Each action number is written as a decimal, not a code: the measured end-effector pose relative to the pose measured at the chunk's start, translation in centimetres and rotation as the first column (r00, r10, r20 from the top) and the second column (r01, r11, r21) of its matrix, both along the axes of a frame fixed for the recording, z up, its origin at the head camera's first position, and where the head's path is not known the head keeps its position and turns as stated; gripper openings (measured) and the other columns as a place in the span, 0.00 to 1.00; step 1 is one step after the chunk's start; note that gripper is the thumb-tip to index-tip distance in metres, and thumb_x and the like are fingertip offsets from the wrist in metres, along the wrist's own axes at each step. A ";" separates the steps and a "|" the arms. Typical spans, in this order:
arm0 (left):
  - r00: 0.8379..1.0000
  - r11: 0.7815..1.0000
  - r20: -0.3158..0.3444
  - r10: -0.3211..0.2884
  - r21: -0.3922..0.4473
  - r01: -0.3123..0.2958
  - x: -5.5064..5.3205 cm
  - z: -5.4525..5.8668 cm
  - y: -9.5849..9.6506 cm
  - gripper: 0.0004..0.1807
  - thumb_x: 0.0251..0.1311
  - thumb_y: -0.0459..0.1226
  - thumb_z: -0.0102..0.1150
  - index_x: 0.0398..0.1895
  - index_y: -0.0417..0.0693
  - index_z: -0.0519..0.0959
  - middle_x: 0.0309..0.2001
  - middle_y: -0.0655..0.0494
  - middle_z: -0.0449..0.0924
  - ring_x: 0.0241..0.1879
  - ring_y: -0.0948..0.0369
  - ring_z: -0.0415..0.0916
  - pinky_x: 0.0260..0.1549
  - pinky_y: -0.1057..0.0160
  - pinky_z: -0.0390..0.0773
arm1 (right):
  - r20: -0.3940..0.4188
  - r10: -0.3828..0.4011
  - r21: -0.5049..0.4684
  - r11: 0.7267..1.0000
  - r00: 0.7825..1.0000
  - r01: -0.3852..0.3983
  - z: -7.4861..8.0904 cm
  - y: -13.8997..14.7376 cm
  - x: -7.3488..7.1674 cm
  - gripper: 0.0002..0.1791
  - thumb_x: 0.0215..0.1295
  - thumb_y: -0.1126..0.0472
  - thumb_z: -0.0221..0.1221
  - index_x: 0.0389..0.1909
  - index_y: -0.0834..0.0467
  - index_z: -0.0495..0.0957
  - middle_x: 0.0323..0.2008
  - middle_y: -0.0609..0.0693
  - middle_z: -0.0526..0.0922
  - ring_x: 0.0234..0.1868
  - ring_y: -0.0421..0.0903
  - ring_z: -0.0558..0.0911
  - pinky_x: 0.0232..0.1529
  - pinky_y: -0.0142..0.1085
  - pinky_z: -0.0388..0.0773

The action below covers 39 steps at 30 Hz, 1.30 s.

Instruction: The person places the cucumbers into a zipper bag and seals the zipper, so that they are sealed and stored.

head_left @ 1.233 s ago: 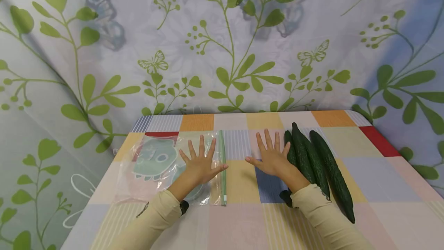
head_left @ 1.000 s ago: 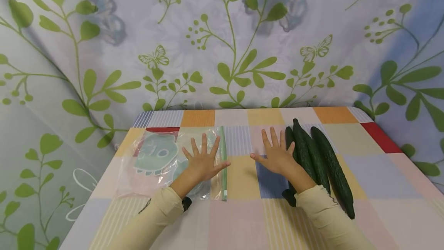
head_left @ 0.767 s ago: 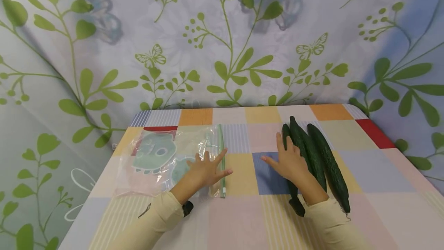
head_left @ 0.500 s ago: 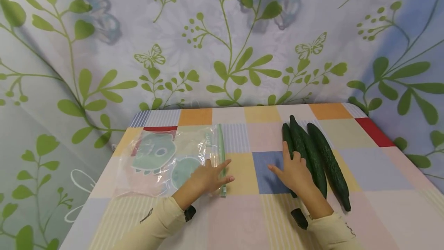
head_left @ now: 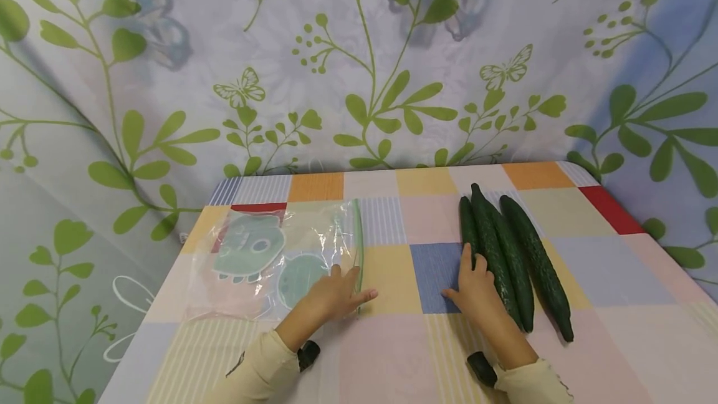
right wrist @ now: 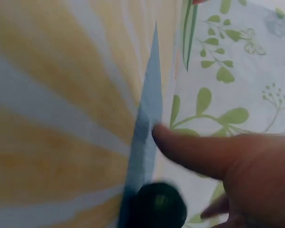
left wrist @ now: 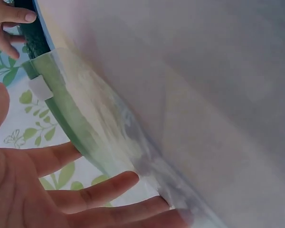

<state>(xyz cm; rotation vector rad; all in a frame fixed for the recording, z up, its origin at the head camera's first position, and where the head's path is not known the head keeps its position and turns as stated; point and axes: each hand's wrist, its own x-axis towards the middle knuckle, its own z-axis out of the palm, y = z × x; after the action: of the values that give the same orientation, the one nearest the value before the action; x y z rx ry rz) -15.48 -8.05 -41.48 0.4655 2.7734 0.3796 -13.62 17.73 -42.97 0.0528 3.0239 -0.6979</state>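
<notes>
On the left of the table lies a clear plastic zip bag (head_left: 252, 298) with pale green cartoon prints and a green zip edge. My left hand (head_left: 325, 298) is at that edge, thumb pointing right. The left wrist view shows its fingers nearly straight at the bag's film, near a white slider (left wrist: 40, 88). On the right several dark green cucumbers lie side by side. My right hand (head_left: 477, 285) is over the near end of the leftmost cucumber (head_left: 468, 223), fingers along it and thumb apart. In the right wrist view that cucumber's rounded end (right wrist: 162, 206) shows below the thumb.
The other cucumbers (head_left: 538, 267) lie close to the right of my right hand. A patchwork-patterned cloth (head_left: 387, 354) covers the table. Behind it hangs a leaf-printed curtain (head_left: 314, 80). Dark wrist cameras (head_left: 308, 355) sit below both wrists.
Both hands have come down from a spread-fingered pose: the left onto the bag's zip edge, the right toward the near end of the leftmost cucumber. The bag and cucumbers stay in place.
</notes>
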 end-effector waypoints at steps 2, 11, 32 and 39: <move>1.000 1.000 -0.013 -0.008 -0.001 0.008 0.1 0.0 0.0 0.40 0.58 0.62 0.44 0.63 0.41 0.64 0.53 0.35 0.67 0.42 0.39 0.73 0.36 0.47 0.76 | -0.005 -0.009 0.002 1.000 1.000 0.009 -0.2 0.2 -0.1 0.53 0.52 0.63 0.65 0.63 0.81 0.36 0.55 0.83 0.53 0.52 0.80 0.61 0.47 0.62 0.67; 0.993 0.997 -0.098 -0.059 -0.047 0.054 0.1 0.0 -0.2 0.31 0.64 0.54 0.42 0.54 0.35 0.69 0.55 0.43 0.68 0.39 0.40 0.74 0.36 0.48 0.75 | 0.056 0.004 -0.051 0.999 0.998 -0.001 -0.2 0.9 -1.0 0.41 0.61 0.65 0.50 0.59 0.86 0.36 0.51 0.87 0.54 0.46 0.76 0.68 0.43 0.59 0.69; 0.967 0.992 -0.227 -0.116 -0.074 0.102 0.2 -0.6 -0.8 0.12 0.64 0.37 0.44 0.43 0.37 0.71 0.45 0.47 0.69 0.21 0.49 0.74 0.18 0.57 0.74 | 0.064 -0.012 -0.337 0.941 0.998 0.033 -0.7 1.8 -1.5 0.34 0.66 0.60 0.46 0.62 0.80 0.47 0.46 0.75 0.59 0.33 0.53 0.77 0.32 0.43 0.75; 0.977 0.992 -0.191 -0.098 -0.097 0.080 -0.1 -0.7 -0.7 0.12 0.61 0.37 0.47 0.44 0.39 0.72 0.47 0.48 0.69 0.22 0.52 0.73 0.17 0.60 0.72 | 0.111 -0.004 -0.365 0.930 0.994 0.045 -0.6 2.4 -1.5 0.33 0.70 0.61 0.39 0.64 0.79 0.38 0.50 0.79 0.58 0.27 0.53 0.80 0.31 0.41 0.77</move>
<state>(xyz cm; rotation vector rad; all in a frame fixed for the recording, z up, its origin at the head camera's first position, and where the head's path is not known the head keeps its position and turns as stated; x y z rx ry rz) -15.53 -8.74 -42.21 0.6340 2.9294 0.1975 -15.13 20.13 -43.58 0.1131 2.7414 -1.2078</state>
